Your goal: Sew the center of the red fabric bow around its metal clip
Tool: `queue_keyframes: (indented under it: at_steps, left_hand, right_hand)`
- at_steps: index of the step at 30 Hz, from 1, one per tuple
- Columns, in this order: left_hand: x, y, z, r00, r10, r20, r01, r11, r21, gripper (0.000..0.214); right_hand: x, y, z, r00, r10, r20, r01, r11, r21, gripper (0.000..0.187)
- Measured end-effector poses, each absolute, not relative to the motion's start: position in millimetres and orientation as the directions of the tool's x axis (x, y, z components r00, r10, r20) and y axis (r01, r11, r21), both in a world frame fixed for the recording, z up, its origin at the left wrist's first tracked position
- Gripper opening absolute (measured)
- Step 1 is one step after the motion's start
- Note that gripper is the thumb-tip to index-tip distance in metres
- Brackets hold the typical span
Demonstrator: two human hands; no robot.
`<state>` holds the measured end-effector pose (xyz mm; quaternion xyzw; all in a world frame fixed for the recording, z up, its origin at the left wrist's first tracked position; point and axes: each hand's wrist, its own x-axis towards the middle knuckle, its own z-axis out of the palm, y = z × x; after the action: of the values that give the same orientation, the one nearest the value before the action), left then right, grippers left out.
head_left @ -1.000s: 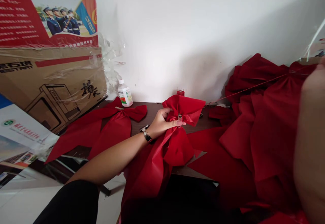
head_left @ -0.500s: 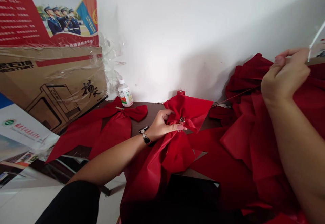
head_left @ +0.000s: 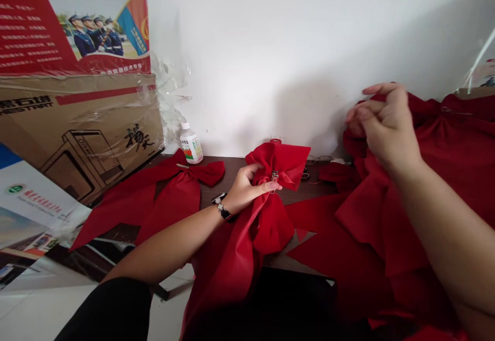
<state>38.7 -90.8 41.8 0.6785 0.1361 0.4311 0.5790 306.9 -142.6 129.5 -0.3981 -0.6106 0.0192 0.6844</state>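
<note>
the left hand (head_left: pixel 245 189) grips the gathered middle of a red fabric bow (head_left: pixel 273 217), just beside its metal clip (head_left: pixel 275 176), with the bow hanging over the front edge of the desk (head_left: pixel 232 176). the right hand (head_left: pixel 384 124) is raised and empty, fingers loosely curled, above a heap of red bows (head_left: pixel 436 186) at the desk's right end.

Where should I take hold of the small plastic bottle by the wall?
Grip the plastic bottle around its labelled middle, coming from the front, over the flat red bow. It stands upright with the wall behind it, and its body offers more to hold than the small white cap.
</note>
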Motion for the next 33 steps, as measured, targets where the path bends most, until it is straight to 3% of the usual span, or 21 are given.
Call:
queue_keyframes:
  at_steps: [3, 6, 10, 14, 20, 24, 29, 33]
  left_hand:
    - [39, -92, 45, 0.564, 0.715, 0.414, -0.313, -0.279, 0.908, 0.035]
    - [40, -92, 47, 0.538, 0.731, 0.420, -0.336, -0.272, 0.902, 0.037]
    - [39, -90, 45, 0.530, 0.731, 0.430, -0.343, -0.279, 0.897, 0.040]
    - [37, -88, 43, 0.513, 0.733, 0.447, -0.333, -0.310, 0.890, 0.044]
    - [36, -90, 44, 0.558, 0.702, 0.443, -0.309, -0.319, 0.896, 0.042]
    - [35, -92, 47, 0.564, 0.697, 0.444, -0.249, -0.369, 0.895, 0.046]
    - [33, -93, 50, 0.592, 0.664, 0.457, -0.212, -0.419, 0.883, 0.045]
    - [33, -93, 50, 0.607, 0.636, 0.476, -0.216, -0.445, 0.869, 0.042]
  right_hand:
    - [266, -164, 125, -0.001, 0.739, 0.674, 0.332, 0.636, -0.697, 0.018]
    - [241, -176, 114, -0.187, 0.846, 0.500, 0.379, 0.532, -0.758, 0.025]
    - [229, -175, 99, -0.279, 0.814, 0.510, 0.598, 0.563, -0.571, 0.017]
    - [224, -173, 94, -0.374, 0.801, 0.467, 0.630, 0.589, -0.506, 0.013]
    - [218, -172, 88, -0.307, 0.793, 0.526, 0.481, 0.606, -0.633, 0.013]
    - [219, -162, 82, -0.264, 0.819, 0.509, 0.313, 0.572, -0.758, 0.026]
    - [223, -152, 79, -0.302, 0.784, 0.543, 0.210, 0.610, -0.764, 0.029]
    - [226, -151, 80, -0.279, 0.763, 0.583, 0.228, 0.642, -0.732, 0.025]
